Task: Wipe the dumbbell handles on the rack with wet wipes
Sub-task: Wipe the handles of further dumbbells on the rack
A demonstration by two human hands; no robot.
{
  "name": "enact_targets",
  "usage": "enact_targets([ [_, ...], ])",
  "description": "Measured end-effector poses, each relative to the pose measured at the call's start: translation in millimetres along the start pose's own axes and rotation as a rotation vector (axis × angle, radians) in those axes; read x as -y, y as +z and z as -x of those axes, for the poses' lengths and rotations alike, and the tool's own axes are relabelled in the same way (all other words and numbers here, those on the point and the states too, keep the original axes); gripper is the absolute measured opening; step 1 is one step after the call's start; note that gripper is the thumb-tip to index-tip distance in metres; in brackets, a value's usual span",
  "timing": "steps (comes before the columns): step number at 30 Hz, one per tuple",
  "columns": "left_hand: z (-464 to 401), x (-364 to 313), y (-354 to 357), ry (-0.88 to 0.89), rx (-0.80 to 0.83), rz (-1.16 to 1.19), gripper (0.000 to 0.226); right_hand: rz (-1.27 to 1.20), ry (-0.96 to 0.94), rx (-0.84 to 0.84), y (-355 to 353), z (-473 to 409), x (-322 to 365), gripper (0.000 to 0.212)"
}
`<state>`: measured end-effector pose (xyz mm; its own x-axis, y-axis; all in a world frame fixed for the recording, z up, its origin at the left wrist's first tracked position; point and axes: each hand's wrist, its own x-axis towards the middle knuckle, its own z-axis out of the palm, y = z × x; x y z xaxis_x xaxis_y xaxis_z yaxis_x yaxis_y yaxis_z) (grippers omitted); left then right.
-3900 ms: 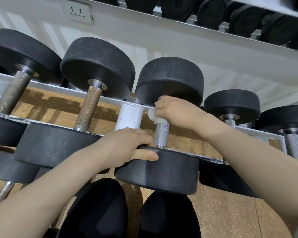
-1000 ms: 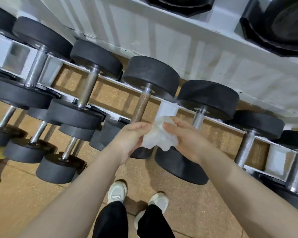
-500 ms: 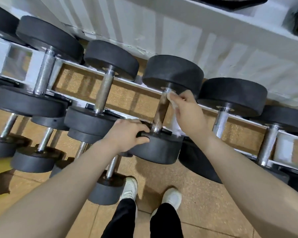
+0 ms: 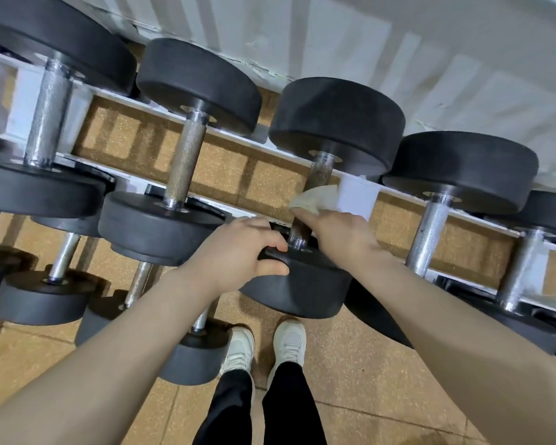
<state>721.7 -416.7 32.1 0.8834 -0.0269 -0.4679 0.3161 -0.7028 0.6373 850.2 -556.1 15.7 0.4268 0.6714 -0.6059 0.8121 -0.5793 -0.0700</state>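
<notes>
No writing is readable. The right hand (image 4: 341, 232) pinches a wipe (image 4: 315, 199) against the dumbbell handle (image 4: 318, 175). The left hand (image 4: 238, 252) clamps the near weight (image 4: 302, 290), fingers curled over its rim.

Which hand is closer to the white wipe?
Right. The right hand holds the wipe against the dumbbell handle. The left hand sits lower, gripping the near weight head.

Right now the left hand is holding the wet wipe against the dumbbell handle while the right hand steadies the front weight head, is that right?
Not quite: the hands are swapped. The head view shows the right hand holding the wet wipe against the dumbbell handle, while the left hand steadies the front weight head.
</notes>
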Motion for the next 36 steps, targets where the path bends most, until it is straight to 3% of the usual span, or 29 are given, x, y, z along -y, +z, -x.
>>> enact_targets([
  [7, -1, 1, -1, -0.012, 0.015, 0.027, 0.039, 0.077, 0.087, -0.232, -24, -16, -16, 0.066],
  [10, 0, 2, 1, -0.008, 0.003, 0.024, 0.041, 0.005, -0.001, -0.382, -10, -16, -13, 0.061],
  [13, 4, 1, 2, -0.003, -0.032, 0.048, 0.056, -0.053, -0.114, -0.575, 6, -21, -18, 0.065],
  [16, 4, 2, 3, -0.004, -0.047, 0.047, 0.072, -0.134, -0.169, -0.545, 11, -24, -21, 0.065],
  [22, 4, -1, 3, -0.041, -0.031, 0.049, 0.063, -0.148, -0.338, -0.457, 25, -8, -13, 0.047],
  [25, 4, -1, 3, -0.069, -0.006, 0.067, 0.043, -0.048, -0.320, -0.450, 10, -10, -20, 0.042],
  [29, 3, 0, 3, -0.075, 0.003, 0.086, 0.040, -0.082, -0.118, -0.542, -14, -32, -25, 0.043],
  [31, 3, 1, 4, -0.079, -0.007, 0.094, 0.041, -0.040, -0.142, -0.543, -9, -37, -27, 0.039],
  [33, 4, 1, 5, -0.072, -0.022, 0.104, 0.043, -0.079, -0.121, -0.438, 6, -36, -24, 0.042],
  [36, 4, 1, 7, -0.067, -0.035, 0.106, 0.042, -0.173, -0.237, -0.382, 27, -26, -18, 0.040],
])
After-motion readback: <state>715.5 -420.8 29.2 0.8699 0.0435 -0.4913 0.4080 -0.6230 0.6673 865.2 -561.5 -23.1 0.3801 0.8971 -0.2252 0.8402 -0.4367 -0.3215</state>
